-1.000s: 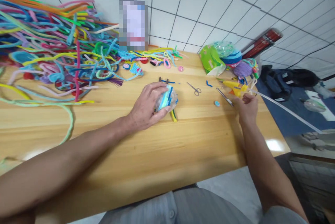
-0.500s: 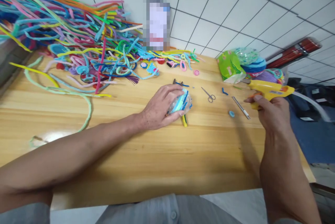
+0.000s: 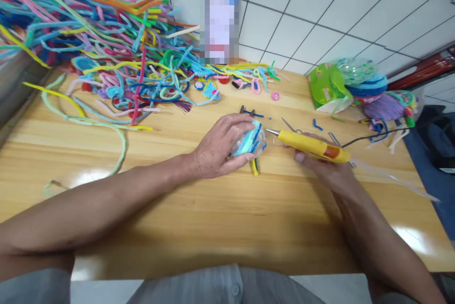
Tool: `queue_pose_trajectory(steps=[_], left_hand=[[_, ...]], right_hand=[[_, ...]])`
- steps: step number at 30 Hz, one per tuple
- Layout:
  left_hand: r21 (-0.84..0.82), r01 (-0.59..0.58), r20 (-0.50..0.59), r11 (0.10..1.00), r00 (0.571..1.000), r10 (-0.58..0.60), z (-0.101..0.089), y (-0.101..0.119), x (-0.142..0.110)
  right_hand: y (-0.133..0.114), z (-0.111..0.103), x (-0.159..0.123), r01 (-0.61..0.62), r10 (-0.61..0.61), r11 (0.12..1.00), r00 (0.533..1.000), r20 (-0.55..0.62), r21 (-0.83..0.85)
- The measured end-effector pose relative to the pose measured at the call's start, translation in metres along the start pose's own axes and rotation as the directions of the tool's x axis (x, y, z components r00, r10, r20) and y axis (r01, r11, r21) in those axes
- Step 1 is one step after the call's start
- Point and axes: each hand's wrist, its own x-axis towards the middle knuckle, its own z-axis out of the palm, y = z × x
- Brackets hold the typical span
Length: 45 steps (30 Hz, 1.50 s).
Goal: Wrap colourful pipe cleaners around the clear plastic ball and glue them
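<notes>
While a clear rounded piece (image 3: 261, 145) banded in blue is clasped on the desk (image 3: 213, 228) by the left hand (image 3: 222, 147), a yellow glue gun (image 3: 309, 145) is gripped by the right hand (image 3: 322, 167), its nozzle held just beside the piece. Scissors (image 3: 288, 124), beyond the nozzle, are partly hidden by the gun. Fuzzy coloured stems (image 3: 106, 53) are heaped beyond and left of the left hand. Beyond the right hand are placed a green packet (image 3: 325, 87), contents not discernible, and a purple bundle (image 3: 384, 107). The wood-grained desk is backed by a white tiled wall (image 3: 284, 34).
</notes>
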Motion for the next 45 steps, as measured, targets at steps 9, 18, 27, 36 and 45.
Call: queue_pose_trajectory(steps=[9, 18, 27, 36, 45], left_hand=[[-0.023, 0.004, -0.039, 1.000, 0.999, -0.005, 0.001, 0.001, 0.002], [-0.022, 0.021, -0.004, 1.000, 1.000, -0.021, -0.002, 0.001, 0.001], [-0.032, 0.004, -0.029, 0.999, 1.000, -0.005, 0.000, -0.001, 0.002], [-0.038, 0.041, -0.024, 0.998, 0.999, -0.042, 0.000, 0.000, -0.001], [-0.042, 0.026, -0.016, 0.999, 1.000, -0.027, -0.002, -0.001, 0.000]], right_hand=[[0.022, -0.001, -0.001, 0.486, -0.474, 0.826, 0.873, 0.117, -0.286], [0.018, 0.007, 0.001, 0.643, -0.608, 0.703, 0.765, 0.213, -0.303], [0.014, 0.007, 0.001, 0.601, -0.569, 0.717, 0.797, 0.201, -0.354], [0.009, 0.007, 0.003, 0.645, -0.586, 0.642, 0.761, 0.278, -0.414], [0.016, 0.010, 0.001, 0.578, -0.539, 0.698, 0.813, 0.220, -0.423]])
